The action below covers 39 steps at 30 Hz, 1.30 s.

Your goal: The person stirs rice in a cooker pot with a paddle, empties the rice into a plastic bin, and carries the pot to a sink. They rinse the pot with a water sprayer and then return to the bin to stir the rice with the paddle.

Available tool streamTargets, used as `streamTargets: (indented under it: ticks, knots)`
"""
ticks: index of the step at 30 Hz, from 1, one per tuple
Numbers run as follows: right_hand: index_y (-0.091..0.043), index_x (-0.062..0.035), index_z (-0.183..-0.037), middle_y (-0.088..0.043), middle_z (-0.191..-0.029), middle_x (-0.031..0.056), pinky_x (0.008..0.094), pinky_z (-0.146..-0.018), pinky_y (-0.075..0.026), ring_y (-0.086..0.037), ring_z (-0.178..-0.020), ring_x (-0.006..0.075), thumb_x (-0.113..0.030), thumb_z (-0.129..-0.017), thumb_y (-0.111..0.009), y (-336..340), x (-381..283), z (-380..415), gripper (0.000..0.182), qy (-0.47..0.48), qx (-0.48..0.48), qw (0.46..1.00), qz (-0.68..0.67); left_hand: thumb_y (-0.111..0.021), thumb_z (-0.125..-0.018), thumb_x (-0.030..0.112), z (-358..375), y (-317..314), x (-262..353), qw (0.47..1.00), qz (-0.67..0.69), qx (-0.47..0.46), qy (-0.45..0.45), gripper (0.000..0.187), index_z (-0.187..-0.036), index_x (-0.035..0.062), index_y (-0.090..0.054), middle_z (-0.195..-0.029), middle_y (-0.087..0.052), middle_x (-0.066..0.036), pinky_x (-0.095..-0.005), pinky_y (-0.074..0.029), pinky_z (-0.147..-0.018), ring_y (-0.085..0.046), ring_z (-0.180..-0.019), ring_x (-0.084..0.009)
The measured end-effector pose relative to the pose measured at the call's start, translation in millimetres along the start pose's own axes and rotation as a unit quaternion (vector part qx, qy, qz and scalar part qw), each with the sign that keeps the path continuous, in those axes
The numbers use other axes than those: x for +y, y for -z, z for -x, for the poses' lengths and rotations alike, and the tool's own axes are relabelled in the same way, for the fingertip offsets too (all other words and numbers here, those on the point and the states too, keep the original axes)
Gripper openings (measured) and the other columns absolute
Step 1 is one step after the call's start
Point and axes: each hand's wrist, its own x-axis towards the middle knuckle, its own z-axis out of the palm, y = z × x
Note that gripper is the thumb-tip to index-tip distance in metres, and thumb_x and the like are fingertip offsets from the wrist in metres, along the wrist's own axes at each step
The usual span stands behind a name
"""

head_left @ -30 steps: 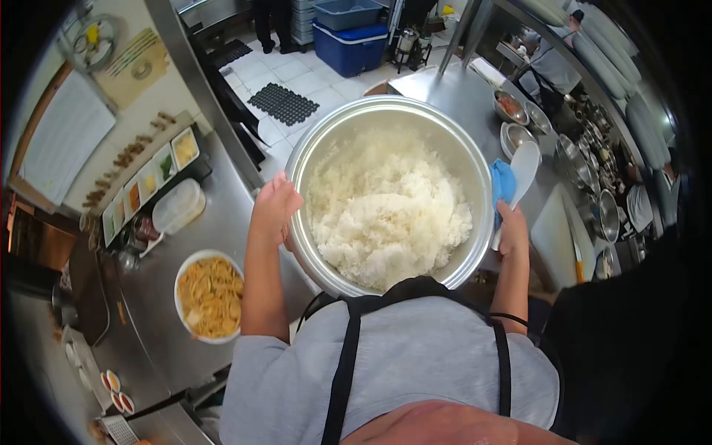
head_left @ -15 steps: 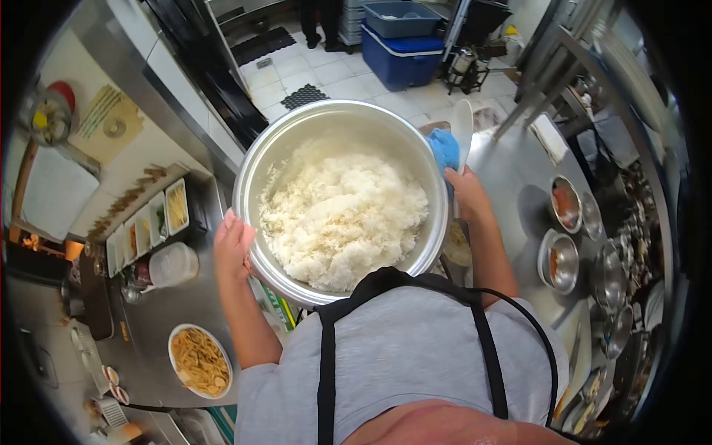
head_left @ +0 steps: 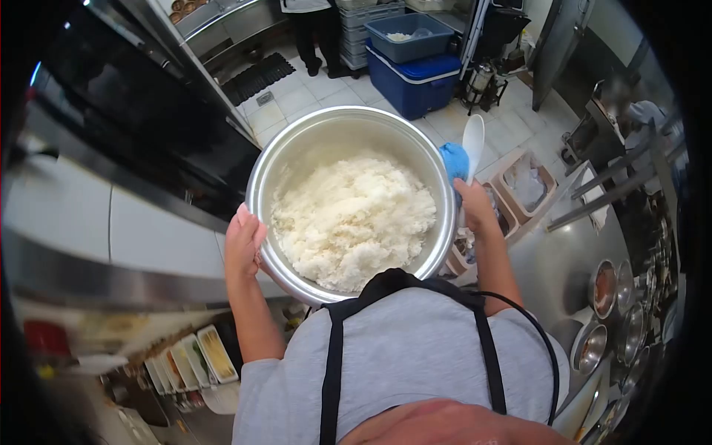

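A large round metal pot [head_left: 348, 130] of cooked white rice [head_left: 356, 215] is held in front of my body, its open top facing up. My left hand [head_left: 241, 241] grips the left side, with a pink cloth [head_left: 259, 236] between fingers and rim. On the right side, my right hand [head_left: 475, 204] is closed around the handle of a white rice paddle [head_left: 474, 141], whose blade points away from me. A blue cloth [head_left: 454, 160] lies between that hand and the pot wall. The fingers behind the pot are hidden.
A blue cooler [head_left: 411, 85] carries a grey tub [head_left: 410, 33] ahead on the tiled floor. Another person's legs [head_left: 311, 37] stand near a black mat [head_left: 257, 78]. Beige bins [head_left: 530, 189] and a steel counter with metal bowls [head_left: 589, 348] are right; food containers [head_left: 194, 360] sit lower left.
My body has turned and moved forward with the pot. The counters have shifted down and back in view, and beige bins now show at the right. Both hands keep their hold.
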Motion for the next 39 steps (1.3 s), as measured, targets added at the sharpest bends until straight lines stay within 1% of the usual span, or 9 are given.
streamTargets:
  ticks: [7,11,14,21,23,27,32,35,39]
  knots:
    - [-0.046,0.0035,-0.105,-0.055,-0.093,0.0087,0.0271,-0.074,-0.042,-0.053,-0.08,0.0158,-0.012,-0.081,-0.044,9.7,12.6,-130.1,0.029,-0.051,0.053,0.997,-0.016,-0.043,-0.079,0.005,-151.5,-43.1,-10.8,0.998,-0.014,-0.048,0.036,0.028,-0.105,-0.0051,-0.043,-0.096,-0.052,-0.01,-0.0227,-0.044,-0.072,-0.053,-0.084,-0.0128]
    - [-0.046,0.0036,-0.105,-0.055,-0.094,0.0092,0.0267,-0.075,-0.041,-0.053,-0.081,0.0159,-0.014,-0.08,-0.045,-2.0,10.4,-232.3,0.03,-0.051,0.034,0.998,-0.005,-0.042,-0.077,0.003,-244.4,-62.8,-18.5,0.999,0.026,-0.047,0.001,0.029,-0.105,-0.0054,-0.042,-0.093,-0.053,-0.01,-0.0218,-0.044,-0.07,-0.054,-0.08,-0.012]
    - [-0.046,0.0029,-0.106,-0.055,-0.094,0.0098,0.0269,-0.075,-0.041,-0.053,-0.082,0.0159,-0.013,-0.08,-0.045,-16.6,4.3,-312.8,0.03,-0.094,0.024,0.995,-0.006,-0.042,-0.077,0.003,-308.6,-72.3,-15.3,0.999,0.005,-0.038,-0.002,0.032,-0.107,-0.0058,-0.041,-0.096,-0.053,-0.011,-0.0225,-0.044,-0.072,-0.054,-0.083,-0.0134]
    - [-0.045,0.0024,-0.106,-0.055,-0.094,0.0101,0.0268,-0.076,-0.041,-0.053,-0.082,0.016,-0.013,-0.08,-0.044,-40.4,-0.2,-463.3,0.03,-0.124,-0.024,0.992,-0.029,-0.041,-0.077,0.002,-411.6,-123.0,2.1,0.996,0.087,0.034,-0.005,0.037,-0.113,-0.0062,-0.037,-0.103,-0.051,-0.015,-0.0272,-0.044,-0.079,-0.053,-0.092,-0.0202]
    - [-0.045,0.002,-0.106,-0.054,-0.094,0.0103,0.0274,-0.076,-0.041,-0.052,-0.083,0.0163,-0.013,-0.08,-0.044,-49.4,10.5,-481.8,0.03,-0.139,-0.022,0.99,-0.026,-0.041,-0.078,0.002,-434.3,-115.7,-12.6,0.995,0.1,0.017,-0.003,0.038,-0.115,-0.0063,-0.036,-0.104,-0.051,-0.015,-0.0283,-0.043,-0.08,-0.053,-0.093,-0.0209]
    - [-0.045,0.0023,-0.105,-0.054,-0.094,0.0106,0.0285,-0.076,-0.042,-0.053,-0.084,0.0176,-0.013,-0.08,-0.043,-60.8,20.1,-574.4,0.03,-0.187,0.006,0.98,-0.066,-0.041,-0.078,0.002,-546.7,-139.3,-18.3,0.995,0.096,-0.02,0.023,0.037,-0.114,-0.0063,-0.037,-0.103,-0.051,-0.015,-0.0284,-0.044,-0.079,-0.053,-0.092,-0.0208]
    - [-0.045,0.0018,-0.105,-0.055,-0.094,0.0113,0.0323,-0.075,-0.044,-0.054,-0.085,0.021,-0.012,-0.08,-0.043,-51.3,47.9,-684.3,0.028,-0.191,0.05,0.974,-0.111,-0.041,-0.079,0.003,-678.3,-190.2,-18.9,0.994,0.082,-0.043,0.054,0.034,-0.111,-0.0065,-0.038,-0.103,-0.051,-0.015,-0.0282,-0.045,-0.076,-0.054,-0.089,-0.0202]
    - [-0.045,0.0028,-0.104,-0.056,-0.093,0.013,0.0352,-0.068,-0.048,-0.057,-0.08,0.0229,-0.013,-0.081,-0.043,-51.4,31.0,-729.9,0.028,-0.215,0.07,0.966,-0.13,-0.041,-0.078,0.003,-744.8,-231.8,-16.5,0.995,0.05,-0.058,0.068,0.033,-0.11,-0.0071,-0.038,-0.1,-0.052,-0.016,-0.028,-0.046,-0.074,-0.056,-0.086,-0.02]
    - [-0.045,-0.0016,-0.104,-0.056,-0.089,0.0097,0.0364,-0.063,-0.049,-0.057,-0.079,0.022,-0.016,-0.08,-0.046,-26.3,35.7,-804.7,0.028,-0.231,0.045,0.955,-0.178,-0.042,-0.078,0.005,-814.4,-302.2,-16.2,0.995,0.05,-0.067,0.056,0.031,-0.107,-0.0075,-0.039,-0.093,-0.055,-0.015,-0.0271,-0.048,-0.069,-0.057,-0.077,-0.0196]
